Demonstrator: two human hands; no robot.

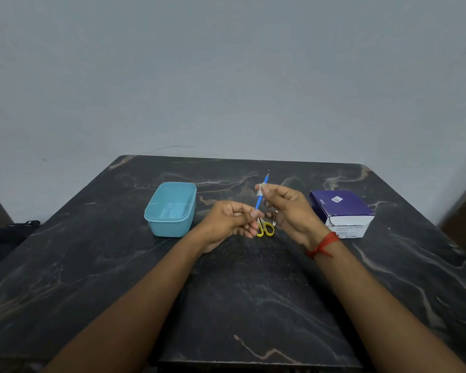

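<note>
A thin blue tool (259, 201) with a fine metal tip stands nearly upright above the middle of the dark marble table (253, 292). My left hand (232, 220) pinches its lower end. My right hand (288, 207) pinches a small white wipe (260, 190) wrapped around the upper part of the shaft. Small scissors with yellow handles (266, 229) lie on the table just behind my hands, partly hidden by them.
A light blue plastic tub (170, 208) stands open to the left of my hands. A purple and white box (342, 212) of swabs sits to the right. A red thread is tied round my right wrist (324, 244). The wall rises behind the table's far edge.
</note>
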